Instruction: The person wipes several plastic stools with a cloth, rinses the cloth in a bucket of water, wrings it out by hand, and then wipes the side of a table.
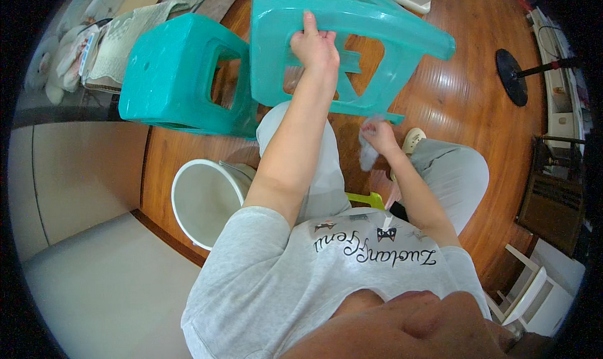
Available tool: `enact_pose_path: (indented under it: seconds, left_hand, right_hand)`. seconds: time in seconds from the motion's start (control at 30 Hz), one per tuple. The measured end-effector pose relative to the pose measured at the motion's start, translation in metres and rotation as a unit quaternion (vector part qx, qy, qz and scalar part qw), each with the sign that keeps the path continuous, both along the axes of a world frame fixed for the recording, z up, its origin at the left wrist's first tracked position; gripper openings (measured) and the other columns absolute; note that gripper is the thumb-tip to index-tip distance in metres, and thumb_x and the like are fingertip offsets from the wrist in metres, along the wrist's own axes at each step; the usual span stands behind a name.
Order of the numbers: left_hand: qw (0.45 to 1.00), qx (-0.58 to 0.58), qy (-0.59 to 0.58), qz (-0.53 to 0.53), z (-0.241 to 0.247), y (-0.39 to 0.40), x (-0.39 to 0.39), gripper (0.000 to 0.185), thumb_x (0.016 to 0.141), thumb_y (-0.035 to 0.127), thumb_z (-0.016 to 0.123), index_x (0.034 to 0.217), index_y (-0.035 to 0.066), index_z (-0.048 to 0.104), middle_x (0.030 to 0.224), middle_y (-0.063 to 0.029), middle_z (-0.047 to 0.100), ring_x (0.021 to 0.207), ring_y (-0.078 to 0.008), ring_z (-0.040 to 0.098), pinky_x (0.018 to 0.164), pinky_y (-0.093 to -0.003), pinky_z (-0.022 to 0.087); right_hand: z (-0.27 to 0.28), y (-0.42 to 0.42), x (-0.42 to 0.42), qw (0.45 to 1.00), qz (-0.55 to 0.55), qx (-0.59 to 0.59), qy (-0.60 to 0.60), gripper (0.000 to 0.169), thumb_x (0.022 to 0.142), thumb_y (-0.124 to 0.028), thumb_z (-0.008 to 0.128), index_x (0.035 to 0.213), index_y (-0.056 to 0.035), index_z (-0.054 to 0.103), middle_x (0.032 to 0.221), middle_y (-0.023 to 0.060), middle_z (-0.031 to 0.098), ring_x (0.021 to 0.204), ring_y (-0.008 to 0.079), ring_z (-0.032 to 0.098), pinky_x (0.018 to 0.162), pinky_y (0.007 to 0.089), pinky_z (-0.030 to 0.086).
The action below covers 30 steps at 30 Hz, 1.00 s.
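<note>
My left hand (318, 50) grips a teal plastic stool (405, 25) by its side panel, fingers through a cut-out and thumb along the outside. The stool is tipped on its side in front of my knees, its legs pointing right. Near the end of one lower leg, my right hand (380, 135) is closed on a thin whitish cloth (368, 156), which hangs down and is slightly blurred. Whether the cloth touches the leg cannot be told. A second teal plastic stool (160, 72) lies to the left, beside the first.
A white bucket (207, 203) stands on the wooden floor (165, 170) left of my legs. A yellow-green plastic edge (367, 200) shows between my thighs. Farther right are a black round stand base (511, 76) and a white chair (527, 298). Plush toys (66, 67) lie at upper left.
</note>
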<state>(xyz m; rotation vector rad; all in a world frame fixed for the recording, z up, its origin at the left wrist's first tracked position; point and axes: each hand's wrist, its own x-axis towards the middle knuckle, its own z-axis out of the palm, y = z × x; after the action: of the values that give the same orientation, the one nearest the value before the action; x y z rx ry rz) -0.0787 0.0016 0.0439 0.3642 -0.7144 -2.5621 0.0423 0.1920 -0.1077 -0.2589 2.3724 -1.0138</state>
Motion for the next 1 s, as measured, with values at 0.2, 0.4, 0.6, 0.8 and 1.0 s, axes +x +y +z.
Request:
enact_pose_path:
  seconds: [0.2, 0.4, 0.6, 0.8, 1.0]
  left_hand:
    - [0.999, 0.035, -0.021, -0.011, 0.002, -0.006, 0.0, 0.031, 0.092, 0.022, 0.055, 0.106, -0.003, 0.045, 0.102, -0.0109, 0.055, 0.085, -0.0204, 0.057, 0.082, -0.0441, 0.049]
    - [0.996, 0.083, 0.006, -0.034, -0.004, -0.017, 0.002, 0.04, 0.094, 0.024, 0.049, 0.119, -0.005, 0.04, 0.114, -0.0148, 0.05, 0.101, -0.0275, 0.055, 0.093, -0.0501, 0.045]
    - [0.988, 0.14, -0.024, -0.064, -0.035, -0.047, -0.015, 0.047, 0.096, 0.031, 0.042, 0.128, -0.002, 0.033, 0.125, -0.0168, 0.044, 0.112, -0.0311, 0.048, 0.098, -0.0512, 0.04]
    - [0.978, 0.185, -0.067, -0.071, -0.068, -0.054, -0.033, 0.048, 0.098, 0.036, 0.031, 0.132, 0.002, 0.032, 0.136, -0.0167, 0.036, 0.123, -0.0343, 0.037, 0.104, -0.0544, 0.03]
    - [0.964, 0.242, -0.1, -0.044, -0.103, -0.059, -0.04, 0.046, 0.097, 0.031, 0.028, 0.132, 0.002, 0.034, 0.136, -0.0175, 0.037, 0.123, -0.0339, 0.039, 0.104, -0.0535, 0.031]
  right_hand:
    - [-0.043, 0.008, 0.005, 0.821, -0.428, -0.269, -0.266, 0.066, 0.083, -0.043, 0.062, 0.126, 0.0037, 0.045, 0.115, 0.0163, 0.057, 0.101, 0.0245, 0.057, 0.083, 0.0397, 0.046]
    - [-0.047, 0.006, 0.001, 0.681, -0.476, -0.473, -0.293, 0.076, 0.081, -0.057, 0.056, 0.129, -0.0005, 0.039, 0.123, 0.0165, 0.05, 0.109, 0.0302, 0.051, 0.088, 0.0462, 0.044]
    - [-0.016, 0.004, 0.003, 0.654, -0.502, -0.495, -0.275, 0.078, 0.079, -0.056, 0.059, 0.13, -0.0009, 0.037, 0.132, 0.0176, 0.043, 0.118, 0.0319, 0.045, 0.096, 0.0465, 0.039]
    - [-0.037, 0.039, -0.015, 0.665, -0.455, -0.526, -0.274, 0.076, 0.078, -0.046, 0.067, 0.131, -0.0012, 0.036, 0.129, 0.015, 0.046, 0.114, 0.0322, 0.047, 0.093, 0.0467, 0.041]
    - [-0.058, 0.059, -0.036, 0.7, -0.447, -0.519, -0.201, 0.07, 0.079, -0.037, 0.069, 0.132, -0.0045, 0.037, 0.127, 0.0122, 0.047, 0.112, 0.0289, 0.049, 0.091, 0.0436, 0.042]
